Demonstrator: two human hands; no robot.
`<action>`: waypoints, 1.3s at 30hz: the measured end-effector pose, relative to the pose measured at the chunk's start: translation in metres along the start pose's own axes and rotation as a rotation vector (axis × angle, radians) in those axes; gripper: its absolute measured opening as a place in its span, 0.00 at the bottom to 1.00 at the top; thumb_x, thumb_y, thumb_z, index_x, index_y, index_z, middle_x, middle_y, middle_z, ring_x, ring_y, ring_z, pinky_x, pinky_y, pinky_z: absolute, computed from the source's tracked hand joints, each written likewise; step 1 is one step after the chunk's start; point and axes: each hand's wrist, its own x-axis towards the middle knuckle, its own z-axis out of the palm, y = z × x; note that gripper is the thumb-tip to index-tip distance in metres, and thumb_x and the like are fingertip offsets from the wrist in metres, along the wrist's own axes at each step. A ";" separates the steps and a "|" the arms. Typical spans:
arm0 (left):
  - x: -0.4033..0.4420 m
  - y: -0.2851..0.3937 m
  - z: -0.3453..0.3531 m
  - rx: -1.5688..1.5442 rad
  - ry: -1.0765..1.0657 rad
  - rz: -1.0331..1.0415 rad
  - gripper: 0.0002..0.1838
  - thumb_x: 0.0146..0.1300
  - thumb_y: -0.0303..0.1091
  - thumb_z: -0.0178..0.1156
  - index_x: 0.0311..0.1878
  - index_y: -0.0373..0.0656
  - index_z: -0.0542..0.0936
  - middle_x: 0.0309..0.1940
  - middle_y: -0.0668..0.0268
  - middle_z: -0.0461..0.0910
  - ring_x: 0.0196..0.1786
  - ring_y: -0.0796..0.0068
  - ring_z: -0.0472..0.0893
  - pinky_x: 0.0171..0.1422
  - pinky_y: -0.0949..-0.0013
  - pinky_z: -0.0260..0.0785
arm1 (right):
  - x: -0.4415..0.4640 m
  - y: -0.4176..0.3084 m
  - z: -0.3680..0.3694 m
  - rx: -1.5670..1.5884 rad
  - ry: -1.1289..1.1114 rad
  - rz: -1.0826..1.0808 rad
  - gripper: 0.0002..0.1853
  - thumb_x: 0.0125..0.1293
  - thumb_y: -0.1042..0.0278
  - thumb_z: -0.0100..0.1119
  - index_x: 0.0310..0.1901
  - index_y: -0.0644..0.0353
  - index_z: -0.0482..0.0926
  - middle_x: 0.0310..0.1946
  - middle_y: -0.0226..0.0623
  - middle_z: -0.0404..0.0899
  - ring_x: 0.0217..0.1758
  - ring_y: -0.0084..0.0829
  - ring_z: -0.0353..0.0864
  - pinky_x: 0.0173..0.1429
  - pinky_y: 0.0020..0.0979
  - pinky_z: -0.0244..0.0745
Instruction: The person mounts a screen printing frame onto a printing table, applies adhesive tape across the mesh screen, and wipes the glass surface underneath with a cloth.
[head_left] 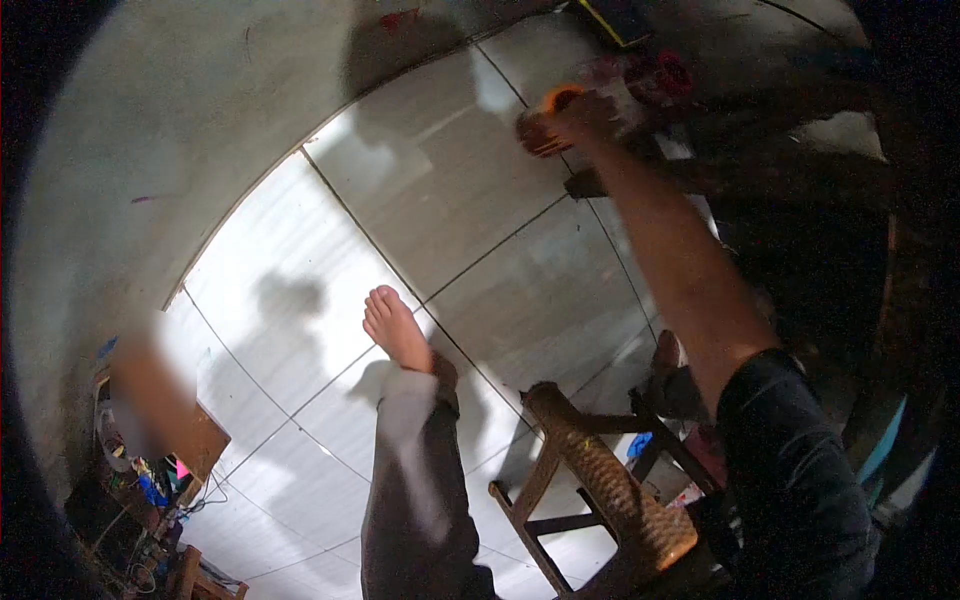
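Note:
My right arm reaches from the lower right across to the top of the view. At its end, my right hand (592, 118) is closed around a round orange-and-brown object (540, 136), blurred by motion, with an orange ring at its top. Its exact kind cannot be made out. Close by lies a dark pinkish-red round thing (665, 78), and farther up a dark flat item (612, 22) with a yellow edge. My left hand is out of view.
White floor tiles (360, 230) meet a grey wall (130, 190). My bare foot (397, 328) rests on them. A brown woven-seat stool (625, 490) stands below. Dark wooden furniture (780, 175) fills the right; cluttered shelving (150, 490) stands left beside a blurred patch.

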 end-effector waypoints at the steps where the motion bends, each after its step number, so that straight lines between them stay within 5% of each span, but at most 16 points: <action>1: 0.001 0.002 -0.005 -0.121 -0.055 -0.085 0.15 0.80 0.37 0.39 0.51 0.41 0.75 0.48 0.58 0.79 0.56 0.56 0.74 0.64 0.55 0.60 | -0.019 -0.013 0.017 -0.162 0.177 -0.032 0.67 0.40 0.25 0.78 0.72 0.71 0.61 0.64 0.58 0.71 0.68 0.54 0.72 0.69 0.55 0.67; 3: -0.041 0.028 -0.085 -0.016 -0.053 0.100 0.17 0.76 0.40 0.45 0.57 0.39 0.75 0.57 0.58 0.77 0.65 0.61 0.72 0.71 0.59 0.60 | -0.073 -0.039 -0.008 0.022 -0.089 -0.148 0.67 0.43 0.29 0.75 0.77 0.67 0.57 0.71 0.56 0.62 0.73 0.60 0.61 0.71 0.67 0.54; 5: -0.168 0.061 -0.331 -0.433 -0.205 0.002 0.24 0.69 0.41 0.58 0.63 0.38 0.72 0.63 0.54 0.73 0.70 0.59 0.69 0.75 0.56 0.58 | -0.134 -0.055 -0.012 0.029 0.068 -0.322 0.72 0.40 0.29 0.76 0.76 0.76 0.51 0.65 0.60 0.66 0.69 0.57 0.64 0.72 0.66 0.52; 7: -0.234 0.096 -0.460 -0.589 -0.239 -0.087 0.37 0.61 0.43 0.71 0.69 0.37 0.68 0.69 0.50 0.70 0.76 0.57 0.65 0.79 0.54 0.57 | -0.200 -0.066 -0.041 0.108 0.128 -0.459 0.74 0.41 0.30 0.76 0.75 0.81 0.48 0.61 0.64 0.67 0.68 0.58 0.65 0.74 0.64 0.50; 9: -0.232 0.133 -0.472 -0.500 -0.191 -0.060 0.31 0.63 0.30 0.70 0.69 0.38 0.71 0.68 0.49 0.71 0.70 0.50 0.70 0.76 0.52 0.59 | -0.269 -0.076 -0.105 0.242 0.031 -0.458 0.74 0.38 0.36 0.81 0.76 0.79 0.47 0.60 0.64 0.67 0.67 0.56 0.67 0.74 0.58 0.55; 11: -0.240 0.116 -0.460 -0.427 -0.140 -0.024 0.52 0.43 0.40 0.81 0.71 0.36 0.64 0.73 0.39 0.59 0.74 0.42 0.64 0.79 0.43 0.54 | -0.332 -0.079 -0.174 0.313 -0.028 -0.507 0.71 0.39 0.47 0.82 0.77 0.75 0.45 0.59 0.61 0.67 0.65 0.56 0.67 0.73 0.58 0.56; 12: -0.240 0.123 -0.467 -0.331 -0.153 0.086 0.57 0.42 0.36 0.83 0.75 0.36 0.61 0.76 0.46 0.58 0.77 0.47 0.61 0.81 0.47 0.51 | -0.359 -0.074 -0.196 0.290 0.096 -0.634 0.72 0.37 0.50 0.81 0.77 0.75 0.44 0.58 0.60 0.67 0.65 0.56 0.66 0.74 0.60 0.56; 17: -0.226 0.185 -0.492 -0.292 -0.064 0.479 0.76 0.32 0.47 0.87 0.81 0.36 0.46 0.80 0.40 0.47 0.81 0.41 0.53 0.82 0.45 0.49 | -0.473 -0.033 -0.372 0.382 0.046 -0.860 0.70 0.36 0.53 0.82 0.77 0.75 0.48 0.57 0.62 0.68 0.65 0.55 0.68 0.78 0.59 0.51; 20: -0.251 0.209 -0.481 -0.782 -0.060 0.545 0.61 0.45 0.56 0.80 0.76 0.34 0.60 0.74 0.43 0.64 0.72 0.41 0.69 0.76 0.47 0.61 | -0.521 0.005 -0.455 0.308 -0.046 -0.918 0.73 0.36 0.48 0.84 0.78 0.72 0.46 0.60 0.62 0.66 0.70 0.55 0.65 0.78 0.59 0.50; 21: -0.261 0.225 -0.487 -0.657 0.006 0.654 0.65 0.39 0.60 0.83 0.75 0.35 0.60 0.68 0.50 0.72 0.69 0.57 0.75 0.76 0.57 0.65 | -0.529 0.030 -0.483 0.367 -0.044 -0.899 0.72 0.39 0.45 0.83 0.79 0.71 0.46 0.63 0.61 0.65 0.73 0.55 0.63 0.79 0.59 0.49; 22: -0.276 0.245 -0.499 -0.885 -0.036 0.695 0.51 0.54 0.63 0.71 0.72 0.35 0.68 0.73 0.47 0.68 0.69 0.45 0.73 0.73 0.45 0.65 | -0.535 0.058 -0.514 0.423 -0.038 -0.867 0.72 0.42 0.42 0.82 0.80 0.70 0.45 0.67 0.60 0.64 0.75 0.54 0.61 0.80 0.59 0.48; 23: -0.286 0.258 -0.503 -0.911 -0.069 0.748 0.51 0.54 0.63 0.71 0.72 0.35 0.68 0.73 0.47 0.68 0.69 0.45 0.73 0.73 0.45 0.65 | -0.538 0.098 -0.546 0.690 -0.089 -0.918 0.67 0.52 0.32 0.74 0.81 0.63 0.44 0.77 0.57 0.55 0.83 0.53 0.51 0.82 0.57 0.43; 26: -0.309 0.279 -0.498 -0.321 -0.130 1.229 0.41 0.63 0.54 0.65 0.75 0.45 0.65 0.75 0.58 0.67 0.76 0.54 0.65 0.81 0.49 0.54 | -0.555 0.200 -0.606 2.424 -0.102 -0.725 0.62 0.61 0.14 0.45 0.83 0.50 0.36 0.84 0.49 0.28 0.87 0.50 0.29 0.78 0.77 0.30; 27: -0.317 0.292 -0.489 -0.430 -0.184 1.194 0.41 0.63 0.52 0.65 0.75 0.45 0.65 0.74 0.57 0.67 0.76 0.54 0.65 0.81 0.50 0.54 | -0.564 0.233 -0.616 2.472 0.031 -0.722 0.62 0.61 0.15 0.46 0.83 0.51 0.36 0.84 0.50 0.29 0.87 0.50 0.30 0.77 0.79 0.29; 36: -0.347 0.364 -0.438 -0.831 -0.577 0.936 0.35 0.65 0.40 0.66 0.74 0.44 0.67 0.74 0.54 0.66 0.75 0.53 0.65 0.80 0.51 0.54 | -0.699 0.419 -0.622 2.384 0.901 -0.767 0.58 0.64 0.18 0.47 0.82 0.56 0.45 0.83 0.53 0.42 0.86 0.53 0.41 0.78 0.77 0.33; 39: -0.343 0.373 -0.434 -0.857 -0.625 0.915 0.34 0.66 0.36 0.66 0.73 0.43 0.67 0.73 0.53 0.66 0.75 0.53 0.64 0.80 0.52 0.54 | -0.719 0.503 -0.588 1.475 1.002 -0.222 0.42 0.70 0.31 0.53 0.71 0.63 0.69 0.66 0.50 0.75 0.73 0.43 0.70 0.80 0.49 0.55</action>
